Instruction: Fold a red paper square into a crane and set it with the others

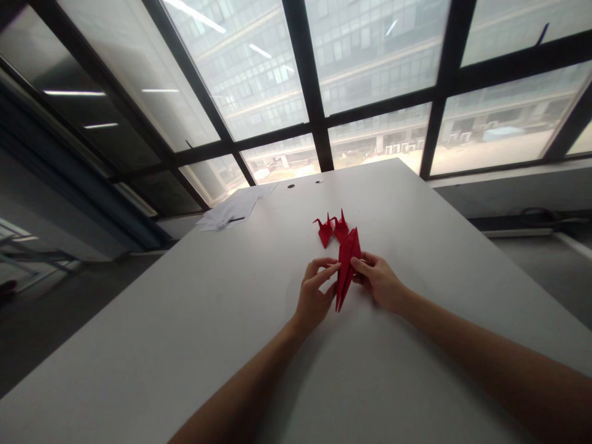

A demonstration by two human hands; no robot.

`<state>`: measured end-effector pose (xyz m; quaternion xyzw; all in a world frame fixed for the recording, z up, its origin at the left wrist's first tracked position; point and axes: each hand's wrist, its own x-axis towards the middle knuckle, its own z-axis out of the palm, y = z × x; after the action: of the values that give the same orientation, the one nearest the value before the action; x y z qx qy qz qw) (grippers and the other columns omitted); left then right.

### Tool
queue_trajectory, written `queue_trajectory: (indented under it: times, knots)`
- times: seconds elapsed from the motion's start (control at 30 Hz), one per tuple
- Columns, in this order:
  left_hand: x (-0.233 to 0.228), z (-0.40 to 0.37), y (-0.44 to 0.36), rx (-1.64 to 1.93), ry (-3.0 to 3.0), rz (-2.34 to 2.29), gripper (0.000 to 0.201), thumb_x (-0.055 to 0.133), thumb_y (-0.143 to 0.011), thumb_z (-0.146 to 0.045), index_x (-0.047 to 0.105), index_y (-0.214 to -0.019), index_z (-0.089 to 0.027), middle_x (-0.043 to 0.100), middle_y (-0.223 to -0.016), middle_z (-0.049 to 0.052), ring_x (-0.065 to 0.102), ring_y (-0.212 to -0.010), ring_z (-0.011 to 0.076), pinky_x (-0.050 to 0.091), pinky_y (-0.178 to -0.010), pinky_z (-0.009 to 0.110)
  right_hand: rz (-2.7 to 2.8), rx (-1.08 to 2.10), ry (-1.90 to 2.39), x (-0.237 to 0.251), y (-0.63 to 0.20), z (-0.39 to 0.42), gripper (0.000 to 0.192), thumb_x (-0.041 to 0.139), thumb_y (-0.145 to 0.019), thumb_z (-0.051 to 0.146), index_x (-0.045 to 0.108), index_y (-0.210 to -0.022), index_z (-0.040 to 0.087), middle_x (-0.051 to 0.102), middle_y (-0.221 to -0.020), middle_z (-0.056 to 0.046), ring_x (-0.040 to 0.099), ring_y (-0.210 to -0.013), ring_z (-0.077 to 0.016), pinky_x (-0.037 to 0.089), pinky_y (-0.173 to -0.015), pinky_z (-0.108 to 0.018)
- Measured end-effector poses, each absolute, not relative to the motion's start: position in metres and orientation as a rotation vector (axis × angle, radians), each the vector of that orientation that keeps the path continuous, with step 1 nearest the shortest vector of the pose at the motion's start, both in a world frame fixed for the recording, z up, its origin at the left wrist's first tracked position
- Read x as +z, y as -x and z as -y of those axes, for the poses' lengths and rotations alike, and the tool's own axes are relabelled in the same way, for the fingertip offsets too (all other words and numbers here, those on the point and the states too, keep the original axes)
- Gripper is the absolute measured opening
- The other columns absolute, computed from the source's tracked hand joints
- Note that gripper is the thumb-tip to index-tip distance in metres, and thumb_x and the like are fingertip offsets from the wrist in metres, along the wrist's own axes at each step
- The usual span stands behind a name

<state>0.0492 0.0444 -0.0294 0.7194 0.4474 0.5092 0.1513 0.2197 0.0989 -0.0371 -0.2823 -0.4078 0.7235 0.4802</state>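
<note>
The left hand (316, 295) and the right hand (378, 280) hold one folded red paper piece (346, 266) between them, just above the white table (416, 222). The piece is long and narrow, with a point at each end. The left thumb and forefinger close on its left edge, and the right fingers (363, 266) pinch its right edge, so the paper stands between the two sets of fingertips. Its lower tip reaches below the fingers, toward the wrists. Just beyond the fingertips, two finished red paper cranes (333, 228) sit on the table, touching each other. Farther away to the left lie some white paper sheets (234, 211).
</note>
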Motion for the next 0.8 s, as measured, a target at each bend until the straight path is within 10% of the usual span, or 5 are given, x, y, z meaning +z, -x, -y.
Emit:
queue_trajectory:
  times: [0.8]
  knots:
    - [-0.0269, -0.0441, -0.0547, 1.343, -1.757, -1.285, 0.015, 0.067, -0.082, -0.019, 0.059, -0.094, -0.018, 0.064, -0.095, 0.003, 0.062, -0.086, 0.0146, 0.051, -0.072, 0.024, 1.013, 1.621, 0.669, -0.0413, -0.2119, -0.0933, 0.03, 0.086, -0.062, 0.031, 0.073, -0.086, 0.017, 0.074, -0.084, -0.005, 0.064, -0.071, -0.0174, 0.049, -0.069, -0.032]
